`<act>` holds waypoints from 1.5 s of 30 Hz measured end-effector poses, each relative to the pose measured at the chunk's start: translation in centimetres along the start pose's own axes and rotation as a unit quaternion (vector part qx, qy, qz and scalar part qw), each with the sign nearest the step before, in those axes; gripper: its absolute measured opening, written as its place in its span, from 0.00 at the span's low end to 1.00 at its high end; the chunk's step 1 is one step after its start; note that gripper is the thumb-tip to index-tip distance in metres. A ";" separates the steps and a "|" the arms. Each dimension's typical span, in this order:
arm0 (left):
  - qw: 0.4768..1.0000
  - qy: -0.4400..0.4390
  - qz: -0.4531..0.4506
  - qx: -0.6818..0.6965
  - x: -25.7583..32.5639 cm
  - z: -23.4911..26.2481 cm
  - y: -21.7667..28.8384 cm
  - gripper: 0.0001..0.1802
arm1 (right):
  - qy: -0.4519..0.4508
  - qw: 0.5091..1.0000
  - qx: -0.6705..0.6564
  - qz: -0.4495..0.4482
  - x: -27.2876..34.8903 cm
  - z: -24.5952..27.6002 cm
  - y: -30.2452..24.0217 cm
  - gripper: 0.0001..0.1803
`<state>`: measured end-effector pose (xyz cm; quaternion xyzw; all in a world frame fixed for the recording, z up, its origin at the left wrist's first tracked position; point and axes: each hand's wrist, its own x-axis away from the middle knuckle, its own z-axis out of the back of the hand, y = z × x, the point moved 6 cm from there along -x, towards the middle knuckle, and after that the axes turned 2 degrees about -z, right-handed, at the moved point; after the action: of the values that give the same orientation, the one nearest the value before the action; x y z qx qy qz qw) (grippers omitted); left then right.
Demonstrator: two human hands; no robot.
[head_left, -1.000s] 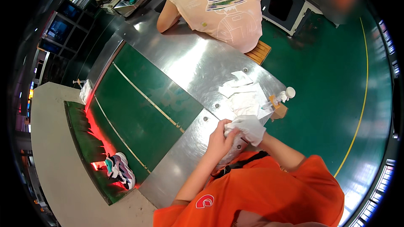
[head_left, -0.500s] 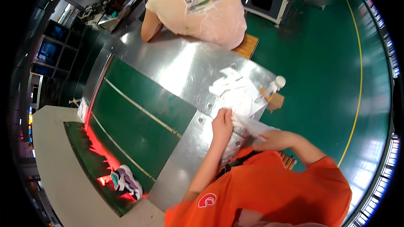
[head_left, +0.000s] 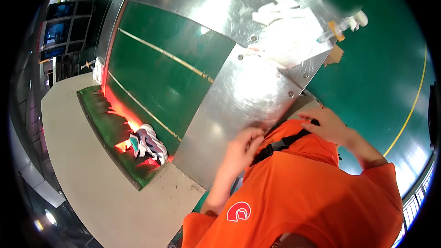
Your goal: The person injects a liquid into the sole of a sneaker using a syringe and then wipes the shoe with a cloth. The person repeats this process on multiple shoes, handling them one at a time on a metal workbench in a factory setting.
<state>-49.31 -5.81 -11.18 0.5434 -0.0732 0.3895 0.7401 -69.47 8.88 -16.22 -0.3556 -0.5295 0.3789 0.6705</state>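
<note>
Close to my waist, my left hand (head_left: pixel 243 148) hovers by the near edge of the metal table (head_left: pixel 202 144), its fingers loosely bent and no object visible in them. My right hand (head_left: pixel 325 126) is beside the black waist strap (head_left: pixel 280 145) over my orange top, fingers apart and nothing seen in the grasp. Farther off on the metal, a heap of thin white sheets or cloths (head_left: pixel 294 36) lies away from both hands. A white, grey and teal sneaker (head_left: pixel 150 146) rests on the left, at the dark flaps of a red-lit opening.
A green conveyor belt (head_left: pixel 156 78) runs left of the metal surface. Beyond the white heap, a bottle with a white spray head (head_left: pixel 356 20) sits at the table's right edge, near a cardboard piece (head_left: pixel 334 55). A beige machine cover (head_left: pixel 87 156) fills the left.
Both hands have come back from the white sheets toward my waist, and the right one has let go of a white sheet. The view has shifted, taking the co-worker mostly out of sight.
</note>
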 end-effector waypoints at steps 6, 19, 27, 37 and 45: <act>1.000 -0.017 0.001 -0.023 8.2 -0.1 -5.3 0.15 | -0.131 0.982 0.073 0.117 -0.2 -9.9 -5.2 0.14; 0.980 -0.118 -0.159 0.010 8.0 -2.2 -5.9 0.18 | -0.281 0.956 0.080 0.038 -0.8 -15.3 -3.4 0.18; 0.985 -0.118 -0.112 0.064 6.3 -2.8 -7.3 0.17 | -0.285 0.956 0.055 -0.047 -1.4 -13.3 -3.2 0.17; 0.981 -0.077 -0.111 0.139 3.5 -4.9 -9.1 0.18 | -0.293 0.939 0.177 -0.043 -5.0 -12.1 -1.3 0.15; 0.982 -0.050 -0.048 0.173 3.0 -6.1 -9.1 0.19 | -0.355 0.910 0.194 -0.096 -5.7 -10.8 -1.7 0.15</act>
<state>-43.24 0.02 -18.80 0.6848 -0.0156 0.3320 0.6485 -59.50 2.24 -19.30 -0.0081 -0.6805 0.5088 0.5273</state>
